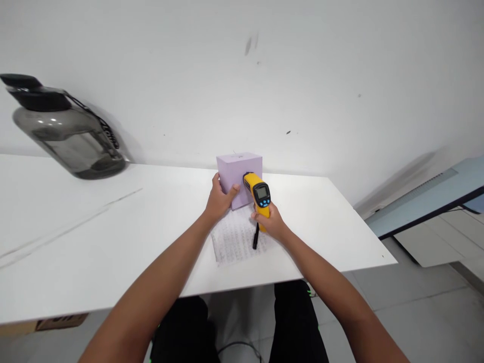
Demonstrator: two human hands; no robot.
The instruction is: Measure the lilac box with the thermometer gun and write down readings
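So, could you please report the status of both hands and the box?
Left hand gripping lilac box; right hand holding yellow infrared thermometer, aimed at box. Black pen and paper sheet nearby; no blockage visible.

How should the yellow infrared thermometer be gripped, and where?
Probably by the handle, from the near right: it hangs below the screen toward the person, slim enough for the right hand to wrap. The nose points at the lilac box, so that end looks awkward.
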